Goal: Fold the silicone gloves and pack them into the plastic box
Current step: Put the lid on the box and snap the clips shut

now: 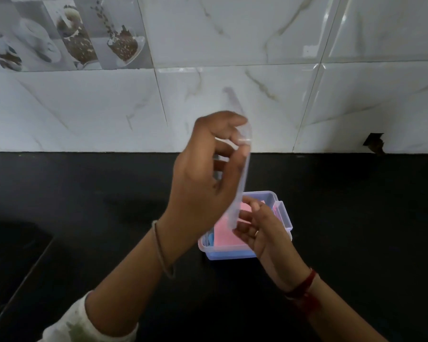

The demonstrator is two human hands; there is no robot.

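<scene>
Just right of centre in the frame, the left hand [203, 174] pinches the upper part of a clear lid [242, 174], held on edge with its long axis running nearly up and down. The right hand [255, 225] grips the lid's lower end, directly over the plastic box [281, 213] on the black counter [84, 193]. The folded pink glove [226, 233] lies inside, with a blue one [211, 239] apparently beneath it, though mostly hidden. To close, the lid must tip flat, and the right hand is the nearer to the box.
</scene>
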